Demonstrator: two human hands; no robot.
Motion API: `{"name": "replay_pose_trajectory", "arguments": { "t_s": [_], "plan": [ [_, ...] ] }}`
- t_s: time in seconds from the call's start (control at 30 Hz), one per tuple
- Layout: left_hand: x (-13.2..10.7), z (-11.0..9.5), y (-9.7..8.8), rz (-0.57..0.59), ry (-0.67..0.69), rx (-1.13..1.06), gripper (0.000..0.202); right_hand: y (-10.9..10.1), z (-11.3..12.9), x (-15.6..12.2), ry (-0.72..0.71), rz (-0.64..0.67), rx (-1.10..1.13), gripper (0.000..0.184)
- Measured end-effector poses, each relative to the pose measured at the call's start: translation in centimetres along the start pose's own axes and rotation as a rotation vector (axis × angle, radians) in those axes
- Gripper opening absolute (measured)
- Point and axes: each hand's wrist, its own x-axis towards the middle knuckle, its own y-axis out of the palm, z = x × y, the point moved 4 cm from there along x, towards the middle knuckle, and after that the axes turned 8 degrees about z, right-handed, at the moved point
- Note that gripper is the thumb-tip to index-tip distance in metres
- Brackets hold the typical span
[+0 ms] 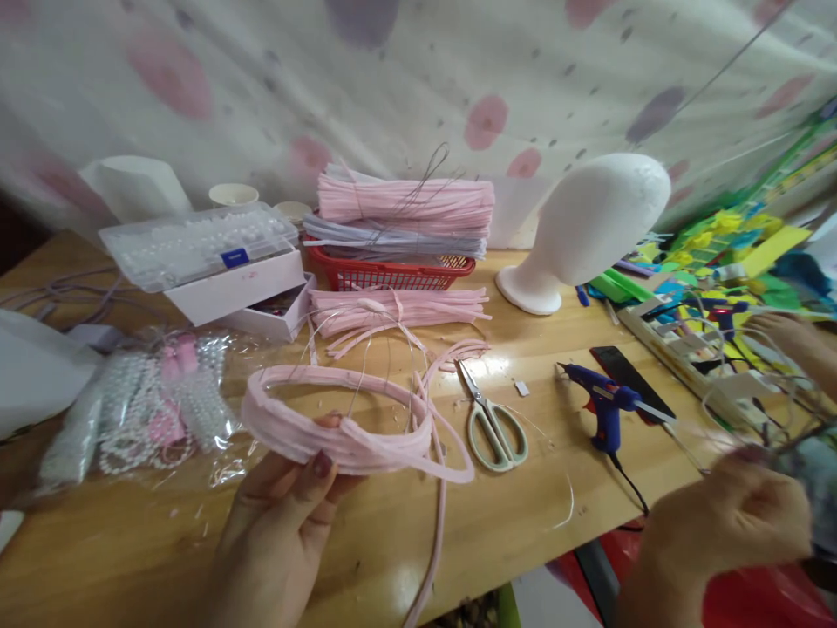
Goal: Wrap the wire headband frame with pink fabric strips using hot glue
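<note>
My left hand (pixel 281 515) grips a ring of pink pipe cleaners (pixel 385 449) by its near side, thumb pressed on the outside. Thin wires arch over the ring, and a loose pink strip (pixel 437 532) trails from it past the table's front edge. My right hand (pixel 732 515) is at the right, off the table's front edge, with its fingers curled and blurred. Faint strands show near its fingertips, but what it holds cannot be made out. Scissors (pixel 493 427) with pale handles lie beside the ring. A blue glue gun (pixel 605 401) rests between the scissors and my right hand.
Behind the ring are a pink pipe-cleaner bundle (pixel 398 311) and a red basket (pixel 392 272) bearing more bundles. A white foam head (pixel 588 231) stands at the back. Left are bagged pearl strings (pixel 137 410) and a bead box (pixel 202 240). Another person's hand (pixel 794 340) is far right, near a power strip (pixel 680 358).
</note>
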Motion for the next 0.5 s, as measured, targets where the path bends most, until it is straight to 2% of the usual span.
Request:
{"name": "replay_pose_trajectory", "arguments": {
  "t_s": [0.2, 0.37, 0.43, 0.5],
  "plan": [
    [-0.1, -0.1, 0.8, -0.001, -0.064, 0.007, 0.026, 0.8, -4.1, 1.7, 0.153, -0.18, -0.292, 0.055],
    [-0.8, -0.2, 1.9, -0.068, -0.15, -0.05, 0.029, 2.2, -4.7, 4.5, 0.244, -0.021, -0.337, 0.047],
    [-0.7, -0.3, 2.1, -0.069, -0.149, -0.056, 0.03, 2.1, -4.4, 4.8, 0.296, 0.018, -0.376, 0.044],
    [-0.4, -0.5, 2.2, -0.067, -0.129, -0.052, 0.03, 1.7, -3.8, 4.6, 0.275, 0.026, -0.353, 0.046]
  ]
}}
